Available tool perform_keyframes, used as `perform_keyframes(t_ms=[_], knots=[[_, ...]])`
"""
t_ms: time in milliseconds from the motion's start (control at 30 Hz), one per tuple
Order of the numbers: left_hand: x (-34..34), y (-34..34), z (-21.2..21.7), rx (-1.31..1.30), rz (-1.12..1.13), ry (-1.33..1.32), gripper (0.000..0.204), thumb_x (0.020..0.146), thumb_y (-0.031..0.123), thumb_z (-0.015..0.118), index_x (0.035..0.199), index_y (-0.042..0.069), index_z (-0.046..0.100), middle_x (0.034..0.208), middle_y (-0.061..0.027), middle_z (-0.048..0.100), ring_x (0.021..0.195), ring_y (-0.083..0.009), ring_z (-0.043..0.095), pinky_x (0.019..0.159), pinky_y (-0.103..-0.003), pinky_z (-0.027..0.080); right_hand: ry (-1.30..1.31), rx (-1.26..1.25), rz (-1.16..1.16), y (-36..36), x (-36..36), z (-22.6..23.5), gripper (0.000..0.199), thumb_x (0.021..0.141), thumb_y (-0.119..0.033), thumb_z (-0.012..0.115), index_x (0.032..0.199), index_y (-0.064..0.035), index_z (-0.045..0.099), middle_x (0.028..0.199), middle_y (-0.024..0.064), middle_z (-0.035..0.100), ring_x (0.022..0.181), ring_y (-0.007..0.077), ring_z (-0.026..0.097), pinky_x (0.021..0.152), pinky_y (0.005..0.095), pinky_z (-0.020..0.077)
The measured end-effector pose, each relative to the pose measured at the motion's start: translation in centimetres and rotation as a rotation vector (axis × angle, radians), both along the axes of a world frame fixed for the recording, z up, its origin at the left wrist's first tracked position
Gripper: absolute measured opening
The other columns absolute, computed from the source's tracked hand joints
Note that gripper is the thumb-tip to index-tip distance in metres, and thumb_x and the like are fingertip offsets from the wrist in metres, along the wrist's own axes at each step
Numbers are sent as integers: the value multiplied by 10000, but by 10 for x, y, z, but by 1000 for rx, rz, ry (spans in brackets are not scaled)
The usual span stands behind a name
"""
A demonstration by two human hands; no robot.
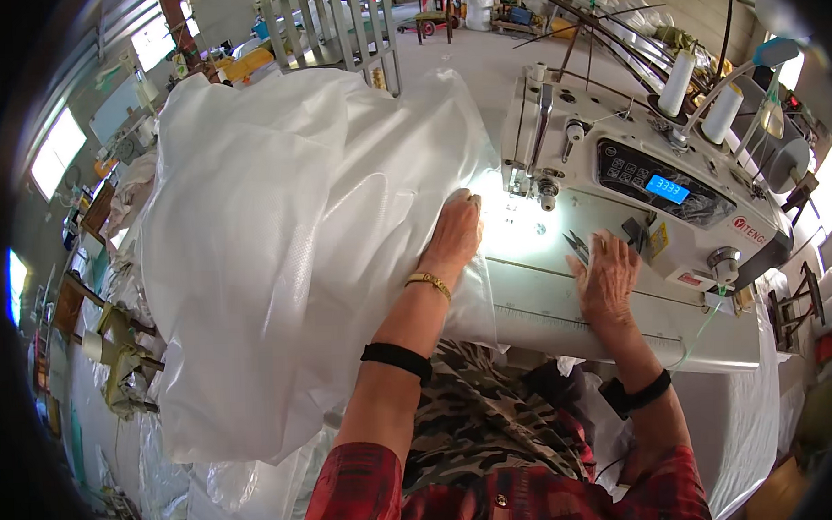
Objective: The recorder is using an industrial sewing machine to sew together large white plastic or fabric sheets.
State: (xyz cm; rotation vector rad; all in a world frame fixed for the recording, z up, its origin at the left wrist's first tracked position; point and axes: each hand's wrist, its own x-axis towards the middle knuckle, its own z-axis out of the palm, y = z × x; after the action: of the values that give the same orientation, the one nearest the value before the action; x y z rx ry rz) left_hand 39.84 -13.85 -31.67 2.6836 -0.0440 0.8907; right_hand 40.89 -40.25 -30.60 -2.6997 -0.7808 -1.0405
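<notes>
White plastic sheeting (250,220) lies heaped to the left of the sewing machine (632,147), its right margin beneath the fingers of the left hand (453,231). These fingers are bent and drawn together on the material, just beside the needle area; whether they pinch or merely press cannot be told. The right hand (609,276) rests over the worktable (536,283), fingers loosely bent and slightly spread, dark pointed snips (577,244) beside the thumb; any grip on them is unclear. The sheeting is glossy, translucent, finely textured and deeply folded. Counted: one machine, one pair of snips, two white thread cones (676,83).
</notes>
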Motion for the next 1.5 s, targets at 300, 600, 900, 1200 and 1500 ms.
perform_keyframes(t_ms=[300, 600, 900, 1200, 1500], knots=[[-37, 11, 8, -131, 8, -16, 112, 851, 95, 598, 820, -12, 596, 1006, -156, 646, 841, -343, 640, 777, -426, 517, 248, -15, 36, -8, 2, 0, 408, 859, -356, 696, 1133, -58, 642, 1046, 96, 573, 1043, 256, 546, 916, 409, 403], [-31, 14, -1, -190, -130, -107, 67, 828, 23, 584, 789, -23, 556, 1270, -185, 622, 1068, -357, 619, 926, -407, 507, 294, -183, 300, 23, -2, 8, 102, 931, -110, 554, 975, -23, 585, 973, 145, 606, 941, 298, 603, 818, 428, 489], [-36, 13, 2, -272, -158, -104, 65, 811, -3, 595, 817, -4, 530, 1291, -198, 608, 1131, -378, 598, 958, -413, 499, 344, 133, 252, 87, -11, 1, 334, 955, -240, 582, 1184, 1, 551, 806, 177, 662, 689, 336, 671, 608, 436, 518], [-37, 11, 1, -254, -142, -90, 70, 804, -4, 604, 828, -11, 539, 1279, -192, 613, 1147, -368, 591, 971, -415, 491, 385, -122, 208, 115, 8, 0, 241, 975, -231, 533, 959, -18, 643, 791, 172, 669, 718, 346, 673, 676, 416, 526], [-32, 15, -3, -299, -141, -6, 89, 799, -13, 610, 874, -35, 566, 1259, -218, 615, 1157, -377, 580, 991, -409, 478, 426, -145, 108, 46, -1, 7, 380, 985, -343, 513, 1172, -27, 610, 977, 140, 685, 922, 276, 671, 770, 405, 528]])
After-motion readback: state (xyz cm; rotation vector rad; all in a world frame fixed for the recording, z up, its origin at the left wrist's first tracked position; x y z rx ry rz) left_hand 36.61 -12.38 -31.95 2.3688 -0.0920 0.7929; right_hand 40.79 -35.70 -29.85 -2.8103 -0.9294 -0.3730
